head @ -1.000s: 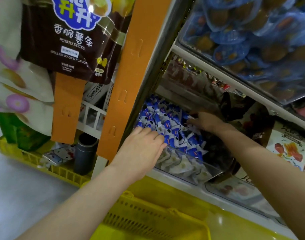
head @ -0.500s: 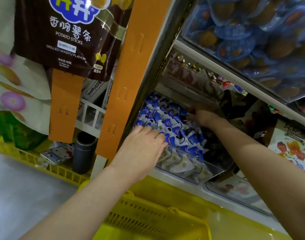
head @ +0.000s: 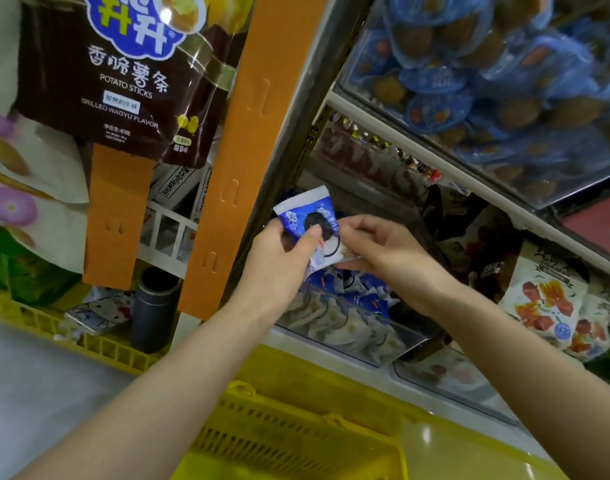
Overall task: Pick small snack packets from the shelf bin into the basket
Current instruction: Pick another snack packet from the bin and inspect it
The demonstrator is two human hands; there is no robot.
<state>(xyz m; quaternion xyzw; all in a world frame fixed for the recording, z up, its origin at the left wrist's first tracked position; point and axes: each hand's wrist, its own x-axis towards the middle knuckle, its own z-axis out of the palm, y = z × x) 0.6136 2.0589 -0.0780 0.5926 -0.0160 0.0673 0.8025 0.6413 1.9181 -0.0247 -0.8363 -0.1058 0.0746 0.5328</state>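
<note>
A clear shelf bin (head: 383, 336) holds several small blue-and-white snack packets (head: 362, 294). Above the bin, both hands hold lifted packets. My left hand (head: 282, 261) grips a blue-and-white packet (head: 307, 213), thumb across its front. My right hand (head: 386, 251) pinches the right edge of the packets (head: 334, 254) next to it; how many are held I cannot tell. The yellow basket (head: 296, 441) sits below my forearms at the bottom of the view.
An orange display strip (head: 241, 161) and a dark shelf post stand left of the bin. A brown potato-stick bag (head: 123, 77) hangs at upper left. Blue packs fill the upper shelf bin (head: 487, 81). Other snack bags (head: 553, 303) lie to the right.
Both hands were down in the bin among the packets. They have risen and come together, holding blue-and-white packets above the bin.
</note>
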